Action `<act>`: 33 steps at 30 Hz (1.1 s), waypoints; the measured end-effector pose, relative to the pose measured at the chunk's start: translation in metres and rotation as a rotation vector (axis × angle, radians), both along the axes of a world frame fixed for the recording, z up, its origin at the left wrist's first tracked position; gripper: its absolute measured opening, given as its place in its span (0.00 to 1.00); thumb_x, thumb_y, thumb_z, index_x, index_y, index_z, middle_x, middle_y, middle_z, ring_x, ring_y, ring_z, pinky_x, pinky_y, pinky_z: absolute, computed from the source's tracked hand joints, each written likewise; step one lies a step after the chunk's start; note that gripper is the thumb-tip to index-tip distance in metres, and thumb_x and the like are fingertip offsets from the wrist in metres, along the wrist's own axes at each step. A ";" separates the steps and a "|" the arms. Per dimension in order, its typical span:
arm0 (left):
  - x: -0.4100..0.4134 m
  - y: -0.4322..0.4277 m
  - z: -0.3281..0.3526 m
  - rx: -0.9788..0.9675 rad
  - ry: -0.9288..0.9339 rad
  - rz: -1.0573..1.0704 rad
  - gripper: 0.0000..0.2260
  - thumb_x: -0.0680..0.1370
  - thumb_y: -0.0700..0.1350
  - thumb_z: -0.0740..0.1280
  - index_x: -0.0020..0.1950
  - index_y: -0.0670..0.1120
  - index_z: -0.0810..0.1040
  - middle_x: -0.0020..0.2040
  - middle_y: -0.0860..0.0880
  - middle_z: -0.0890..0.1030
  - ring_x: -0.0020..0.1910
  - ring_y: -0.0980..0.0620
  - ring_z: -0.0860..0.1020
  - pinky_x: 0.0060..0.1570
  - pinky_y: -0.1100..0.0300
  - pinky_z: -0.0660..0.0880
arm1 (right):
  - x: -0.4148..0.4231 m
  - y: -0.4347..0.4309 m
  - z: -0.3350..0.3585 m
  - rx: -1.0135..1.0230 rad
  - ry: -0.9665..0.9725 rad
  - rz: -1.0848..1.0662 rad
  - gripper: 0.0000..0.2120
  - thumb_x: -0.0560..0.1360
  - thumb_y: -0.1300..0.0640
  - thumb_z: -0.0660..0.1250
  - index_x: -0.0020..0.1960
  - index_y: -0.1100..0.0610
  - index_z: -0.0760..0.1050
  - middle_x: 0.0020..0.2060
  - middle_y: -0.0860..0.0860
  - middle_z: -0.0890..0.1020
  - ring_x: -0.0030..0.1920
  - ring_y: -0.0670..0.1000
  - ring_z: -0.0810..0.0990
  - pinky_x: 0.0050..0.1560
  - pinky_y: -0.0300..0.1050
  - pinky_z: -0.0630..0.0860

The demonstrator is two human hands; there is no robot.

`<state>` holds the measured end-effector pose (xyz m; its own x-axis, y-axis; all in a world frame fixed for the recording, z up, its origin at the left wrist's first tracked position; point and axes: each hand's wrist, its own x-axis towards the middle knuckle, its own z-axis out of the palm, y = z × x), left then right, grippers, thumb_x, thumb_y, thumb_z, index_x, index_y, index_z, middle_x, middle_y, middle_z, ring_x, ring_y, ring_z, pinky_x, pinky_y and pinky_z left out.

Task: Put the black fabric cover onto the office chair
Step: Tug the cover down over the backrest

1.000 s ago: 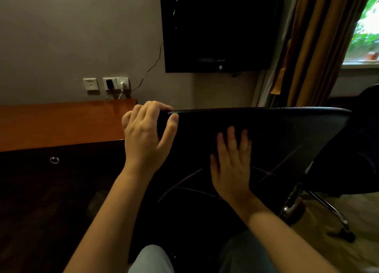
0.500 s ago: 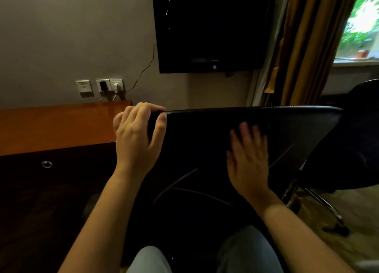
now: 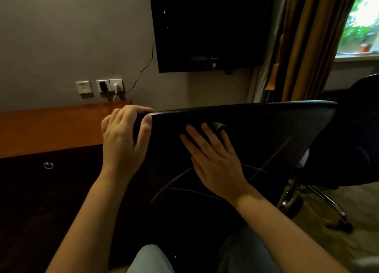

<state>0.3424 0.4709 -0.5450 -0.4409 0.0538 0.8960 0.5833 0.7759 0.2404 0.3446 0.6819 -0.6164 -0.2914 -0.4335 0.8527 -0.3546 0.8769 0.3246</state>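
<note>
black fabric cover [image 3: 256, 133] judged soft, stretchy; top corner is gripped by left hand [image 3: 123, 141], right hand [image 3: 213, 159] is pressed flat.

Dim grey wall [image 3: 71, 36], black wall-mounted television [image 3: 211, 26], thin cable [image 3: 143, 67] running down to white wall sockets [image 3: 110, 86]; orange-brown wooden desk [image 3: 51, 127] at left, ring pull [image 3: 48, 165] on its dark front; golden-brown curtain [image 3: 307, 42] beside a daylit window [image 3: 361, 22]; pale patterned floor [image 3: 365, 207]
</note>
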 end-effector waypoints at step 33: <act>-0.006 0.074 0.015 -0.155 0.132 0.096 0.15 0.82 0.52 0.55 0.44 0.46 0.76 0.40 0.49 0.80 0.41 0.47 0.76 0.49 0.53 0.62 | -0.003 0.133 -0.030 -0.050 0.131 -0.201 0.30 0.80 0.59 0.52 0.79 0.50 0.45 0.78 0.46 0.45 0.78 0.50 0.45 0.77 0.49 0.46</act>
